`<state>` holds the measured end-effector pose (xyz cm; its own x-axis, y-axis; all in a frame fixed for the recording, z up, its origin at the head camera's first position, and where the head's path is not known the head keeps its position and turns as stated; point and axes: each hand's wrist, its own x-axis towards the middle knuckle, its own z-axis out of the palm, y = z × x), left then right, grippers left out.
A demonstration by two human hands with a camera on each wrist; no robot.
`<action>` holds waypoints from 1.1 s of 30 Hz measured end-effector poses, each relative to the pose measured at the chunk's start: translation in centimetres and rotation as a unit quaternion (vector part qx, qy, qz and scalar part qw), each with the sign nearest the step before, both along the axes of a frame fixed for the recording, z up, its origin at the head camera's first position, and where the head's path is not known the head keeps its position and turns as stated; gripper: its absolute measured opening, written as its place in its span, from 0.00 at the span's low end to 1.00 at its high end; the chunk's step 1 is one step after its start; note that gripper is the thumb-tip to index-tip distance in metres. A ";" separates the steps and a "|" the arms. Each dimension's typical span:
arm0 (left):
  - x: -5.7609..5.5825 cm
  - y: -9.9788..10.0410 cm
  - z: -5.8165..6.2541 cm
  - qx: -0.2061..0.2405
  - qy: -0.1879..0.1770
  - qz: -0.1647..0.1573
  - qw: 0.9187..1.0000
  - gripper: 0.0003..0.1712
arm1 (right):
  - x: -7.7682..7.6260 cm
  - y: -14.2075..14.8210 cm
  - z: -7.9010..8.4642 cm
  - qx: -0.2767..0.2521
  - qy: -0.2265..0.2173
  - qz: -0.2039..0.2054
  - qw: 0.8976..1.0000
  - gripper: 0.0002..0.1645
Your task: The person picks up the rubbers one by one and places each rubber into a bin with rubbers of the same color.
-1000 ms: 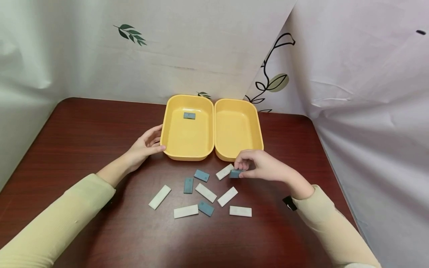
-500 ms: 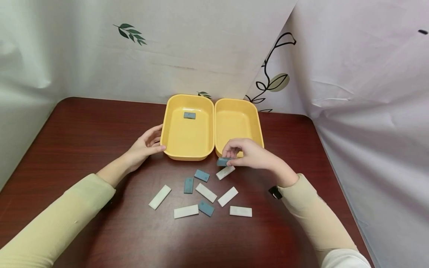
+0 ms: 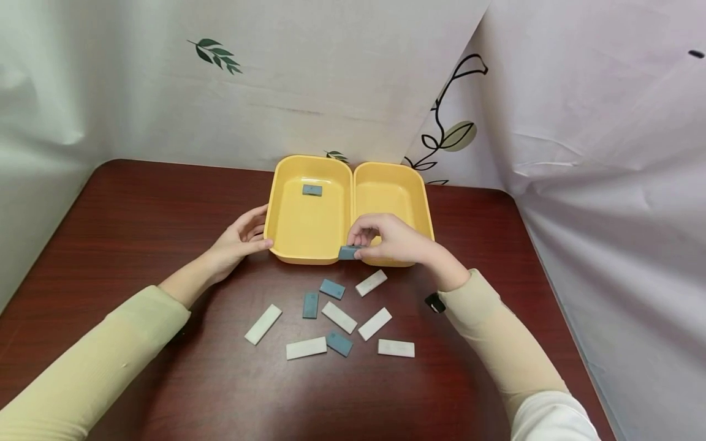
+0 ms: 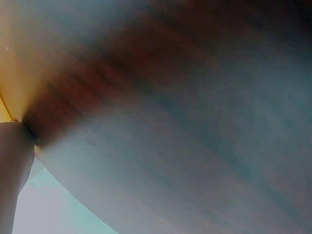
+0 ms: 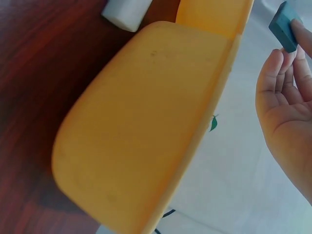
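In the head view, my left hand (image 3: 239, 241) holds the near left side of the left yellow tray (image 3: 309, 259), thumb at the rim and fingers against the outer wall. A small blue-grey rectangular block (image 3: 349, 252) is pinched between my right thumb and fingers, over the near rim where the two trays meet. My right hand (image 3: 393, 237) covers part of the right yellow tray (image 3: 421, 202). In the right wrist view, that block (image 5: 283, 28) is held above the rim level. Another blue-grey block (image 3: 312, 190) lies inside the left tray near its back.
On the dark red table (image 3: 182, 202), nearer the body, lie several loose blocks: blue-grey ones such as one block (image 3: 332, 288), and longer white ones such as one block (image 3: 263, 324). Behind the table hangs a pale curtain (image 3: 303, 79) with leaf prints.
My right hand has moved left and away from the body with the blue-grey block, from above the white block to the trays' near rim. The left hand keeps its place.
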<state>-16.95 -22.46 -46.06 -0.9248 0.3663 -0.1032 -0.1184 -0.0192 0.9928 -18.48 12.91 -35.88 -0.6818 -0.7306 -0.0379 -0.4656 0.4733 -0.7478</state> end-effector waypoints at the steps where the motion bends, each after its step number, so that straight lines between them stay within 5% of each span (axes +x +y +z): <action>1: 0.0 0.0 0.0 0.001 0.000 0.000 1.000 0.48 | -0.1 -0.2 0.1 0.000 0.001 0.000 1.000 0.09; 33: 0.1 0.0 -0.1 0.001 0.002 0.002 1.000 0.48 | -5.4 -4.0 4.1 0.031 0.038 0.019 0.999 0.08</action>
